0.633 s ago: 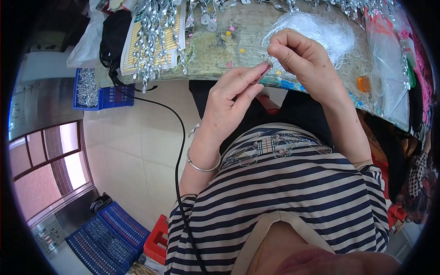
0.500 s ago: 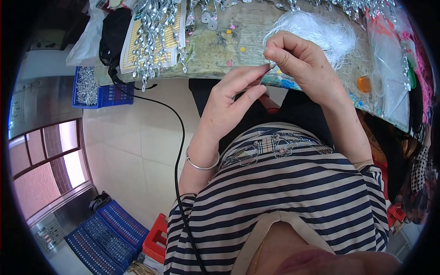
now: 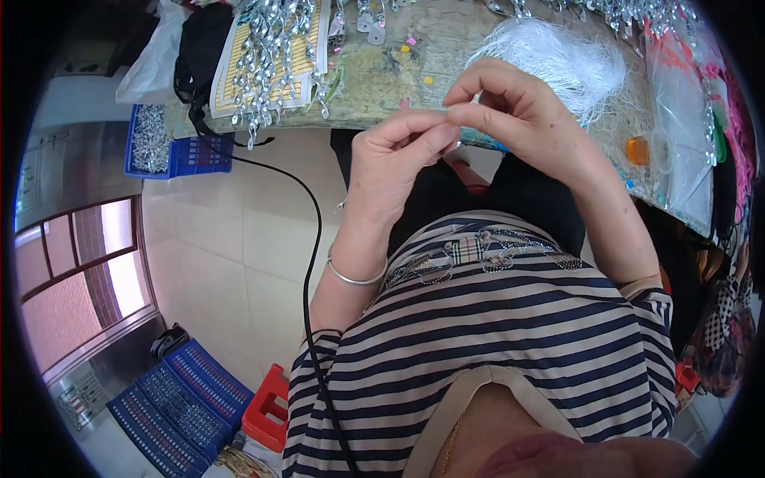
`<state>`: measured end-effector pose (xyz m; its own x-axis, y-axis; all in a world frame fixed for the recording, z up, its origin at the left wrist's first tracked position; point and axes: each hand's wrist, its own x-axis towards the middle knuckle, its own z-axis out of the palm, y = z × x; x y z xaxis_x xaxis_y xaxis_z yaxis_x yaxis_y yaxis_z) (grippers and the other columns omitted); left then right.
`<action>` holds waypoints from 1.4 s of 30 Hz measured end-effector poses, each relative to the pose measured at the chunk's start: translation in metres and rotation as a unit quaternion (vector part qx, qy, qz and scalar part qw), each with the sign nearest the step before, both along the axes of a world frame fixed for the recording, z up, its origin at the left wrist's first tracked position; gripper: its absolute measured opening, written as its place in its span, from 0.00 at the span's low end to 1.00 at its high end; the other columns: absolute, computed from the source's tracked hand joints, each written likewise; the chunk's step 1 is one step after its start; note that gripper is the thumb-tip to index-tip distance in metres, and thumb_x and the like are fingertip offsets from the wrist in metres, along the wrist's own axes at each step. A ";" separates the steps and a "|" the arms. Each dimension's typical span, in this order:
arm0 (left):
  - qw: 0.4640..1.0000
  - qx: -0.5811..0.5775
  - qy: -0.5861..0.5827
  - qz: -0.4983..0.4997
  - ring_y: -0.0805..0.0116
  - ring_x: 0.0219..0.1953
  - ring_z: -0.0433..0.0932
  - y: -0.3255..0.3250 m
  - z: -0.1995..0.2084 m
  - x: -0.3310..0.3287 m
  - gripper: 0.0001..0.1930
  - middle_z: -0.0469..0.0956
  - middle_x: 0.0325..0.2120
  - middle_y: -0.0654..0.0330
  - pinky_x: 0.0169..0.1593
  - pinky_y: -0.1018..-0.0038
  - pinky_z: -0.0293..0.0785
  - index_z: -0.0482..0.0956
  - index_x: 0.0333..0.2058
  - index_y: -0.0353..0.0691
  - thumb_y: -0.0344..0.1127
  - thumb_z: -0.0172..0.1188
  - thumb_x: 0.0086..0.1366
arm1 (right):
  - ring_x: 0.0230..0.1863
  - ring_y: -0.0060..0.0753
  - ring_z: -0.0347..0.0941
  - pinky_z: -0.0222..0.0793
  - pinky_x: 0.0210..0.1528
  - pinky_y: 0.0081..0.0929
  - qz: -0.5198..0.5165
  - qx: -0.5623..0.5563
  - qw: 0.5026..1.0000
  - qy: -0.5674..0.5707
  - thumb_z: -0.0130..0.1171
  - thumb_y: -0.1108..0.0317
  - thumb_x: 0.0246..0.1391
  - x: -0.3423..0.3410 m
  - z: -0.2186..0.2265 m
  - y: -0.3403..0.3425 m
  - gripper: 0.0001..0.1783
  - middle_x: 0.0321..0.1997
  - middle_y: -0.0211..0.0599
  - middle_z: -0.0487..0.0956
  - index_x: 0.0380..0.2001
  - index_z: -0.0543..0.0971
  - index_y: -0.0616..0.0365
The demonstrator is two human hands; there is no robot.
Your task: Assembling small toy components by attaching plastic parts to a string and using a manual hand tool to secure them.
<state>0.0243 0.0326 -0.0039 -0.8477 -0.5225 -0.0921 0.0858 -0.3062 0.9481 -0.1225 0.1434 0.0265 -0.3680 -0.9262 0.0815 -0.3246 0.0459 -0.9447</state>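
My left hand (image 3: 390, 163) and my right hand (image 3: 518, 111) meet fingertip to fingertip just over the table's near edge. Both are closed in a pinch. Small pale bits show at the fingers, too little visible to name. Beyond my right hand lies a loose heap of fine white thread (image 3: 562, 68) on the worn table (image 3: 374, 80). Strings of clear, silvery faceted beads (image 3: 271, 68) lie at the left, over a yellow-and-white patterned sheet (image 3: 299, 92).
A blue basket (image 3: 199, 159) of clear beads stands beside the table. A black cable (image 3: 315, 239) runs past my left arm. An orange piece (image 3: 637, 150) and clear plastic bags (image 3: 677, 135) lie at right. Blue trays (image 3: 171, 406) and a red stool (image 3: 267, 410) stand lower left.
My left hand's fingers have come up against the right hand's fingertips, and its thumb has closed toward the index finger. The right hand has tilted, its fingers curling lower.
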 end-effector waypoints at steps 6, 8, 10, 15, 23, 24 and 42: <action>0.997 -0.045 -0.027 0.059 0.80 0.26 0.72 -0.017 -0.011 0.030 0.05 0.78 0.26 0.61 0.29 0.85 0.66 0.81 0.33 0.32 0.24 0.62 0.57 | 0.31 0.19 0.67 0.61 0.33 0.18 0.018 0.032 0.967 0.253 0.57 0.72 0.54 -0.046 -0.005 0.034 0.05 0.28 0.28 0.70 0.34 0.79 0.58; 0.995 -0.049 -0.040 0.073 0.79 0.25 0.71 -0.019 -0.014 0.037 0.05 0.77 0.25 0.61 0.29 0.85 0.65 0.81 0.33 0.32 0.25 0.62 0.57 | 0.32 0.19 0.67 0.61 0.35 0.17 -0.008 0.028 0.969 0.247 0.57 0.73 0.54 -0.061 -0.005 0.048 0.05 0.29 0.28 0.71 0.34 0.78 0.59; 0.993 -0.051 -0.062 0.091 0.79 0.25 0.71 -0.020 -0.021 0.044 0.05 0.77 0.25 0.61 0.29 0.85 0.65 0.81 0.33 0.32 0.25 0.61 0.57 | 0.33 0.18 0.67 0.61 0.36 0.17 -0.032 0.024 0.970 0.240 0.56 0.73 0.54 -0.072 -0.007 0.059 0.04 0.29 0.28 0.72 0.34 0.78 0.61; 0.993 -0.048 -0.068 0.079 0.80 0.25 0.70 -0.014 -0.029 0.043 0.05 0.78 0.26 0.61 0.29 0.85 0.65 0.81 0.33 0.32 0.25 0.61 0.58 | 0.37 0.16 0.67 0.61 0.43 0.15 -0.138 0.006 0.984 0.108 0.54 0.73 0.57 -0.068 -0.002 0.070 0.06 0.33 0.26 0.73 0.33 0.76 0.65; 0.993 -0.110 0.033 0.029 0.70 0.35 0.79 -0.001 -0.007 0.001 0.05 0.81 0.34 0.55 0.45 0.75 0.73 0.80 0.34 0.32 0.24 0.58 0.59 | 0.36 0.22 0.68 0.63 0.40 0.19 -0.032 -0.068 0.989 0.127 0.54 0.75 0.55 -0.003 0.001 0.026 0.03 0.32 0.30 0.73 0.32 0.75 0.64; 0.993 -0.113 0.035 0.029 0.70 0.35 0.79 0.001 -0.005 -0.001 0.05 0.81 0.34 0.55 0.45 0.75 0.73 0.80 0.34 0.32 0.24 0.58 0.59 | 0.35 0.23 0.68 0.63 0.39 0.20 -0.031 -0.071 0.985 0.152 0.55 0.76 0.54 0.001 0.001 0.022 0.03 0.32 0.31 0.73 0.32 0.76 0.64; 1.000 0.011 0.023 -0.005 0.74 0.32 0.79 0.008 0.005 -0.001 0.06 0.80 0.29 0.57 0.40 0.79 0.75 0.79 0.35 0.31 0.28 0.58 0.61 | 0.35 0.21 0.68 0.63 0.39 0.18 -0.048 -0.061 0.993 0.089 0.56 0.73 0.54 0.003 0.004 0.017 0.04 0.32 0.29 0.74 0.31 0.77 0.63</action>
